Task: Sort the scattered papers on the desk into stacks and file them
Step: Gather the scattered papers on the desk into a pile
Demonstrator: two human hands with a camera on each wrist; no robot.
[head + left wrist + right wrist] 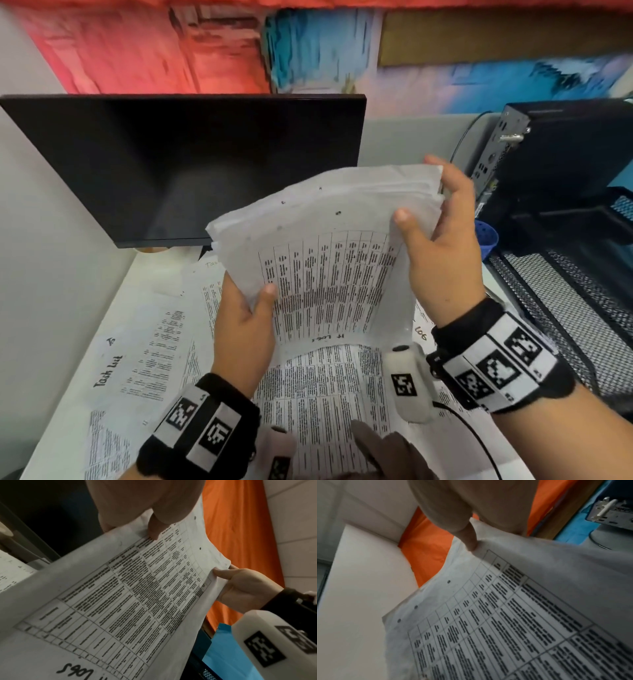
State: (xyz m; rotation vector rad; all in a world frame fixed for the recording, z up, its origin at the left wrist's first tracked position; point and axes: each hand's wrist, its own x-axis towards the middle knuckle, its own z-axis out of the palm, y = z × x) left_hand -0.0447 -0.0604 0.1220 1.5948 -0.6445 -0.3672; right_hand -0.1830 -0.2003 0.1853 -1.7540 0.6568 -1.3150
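Observation:
A stack of white punched sheets (325, 260) printed with a table is held up above the desk, in front of the monitor. My left hand (245, 322) pinches its left edge, thumb on the printed face. My right hand (442, 236) grips the upper right corner, thumb on top and fingers behind. The left wrist view shows the same stack (137, 588) with my left thumb (154, 527) on it and my right hand (240, 586) at the far corner. In the right wrist view my right thumb (469, 539) presses the stack (505, 615). More printed papers (325, 404) lie scattered on the desk below.
A dark monitor (178, 164) stands at the back left. A black mesh tray (561, 308) sits at the right edge, with a black computer box (561, 154) and a blue cup (486, 236) behind it. A sheet headed "Task List" (137, 363) lies on the left.

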